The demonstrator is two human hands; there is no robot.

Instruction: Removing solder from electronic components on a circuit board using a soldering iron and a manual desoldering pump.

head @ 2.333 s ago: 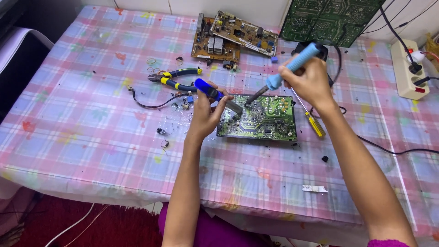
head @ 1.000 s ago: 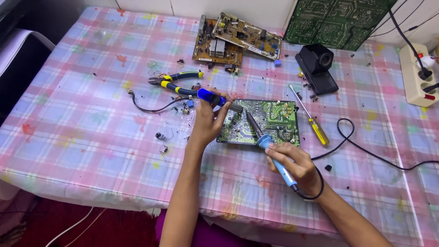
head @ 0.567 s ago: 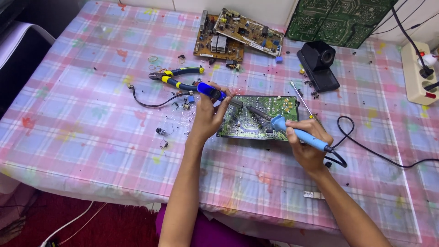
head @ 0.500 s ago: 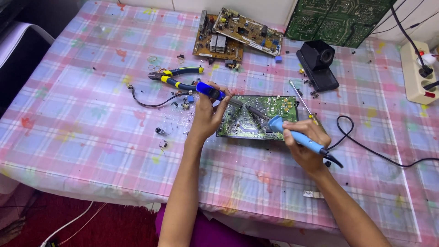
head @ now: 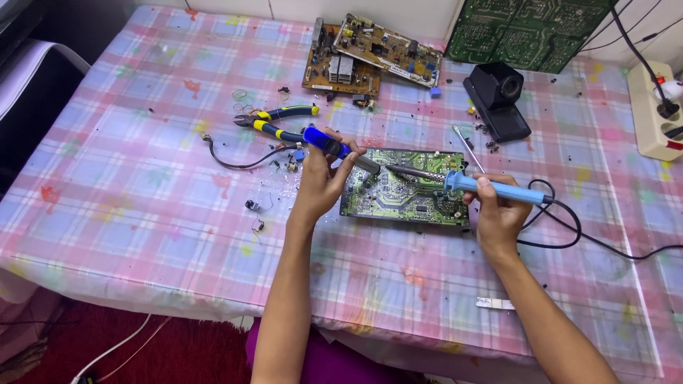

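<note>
Circuit board (head: 405,195) lies flat below both sets of fingers. Left hand (head: 320,181) grips a blue pump tool (head: 340,151); right hand (head: 498,213) grips the soldering iron (head: 491,188), tip on the board. Work looks mid-way, loose bits (head: 260,213) lying beside.

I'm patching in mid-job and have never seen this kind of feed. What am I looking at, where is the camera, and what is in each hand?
There is one picture, from a camera worn on the person's head, looking down at their two bare hands over a table with a pink checked cloth. The left hand holds a blue pump tool; the right hand holds a blue soldering iron with a black cord. Both tips meet over a green circuit board lying flat. Nearby lie pliers, a screwdriver, two more boards, a black webcam and a power strip.
</note>
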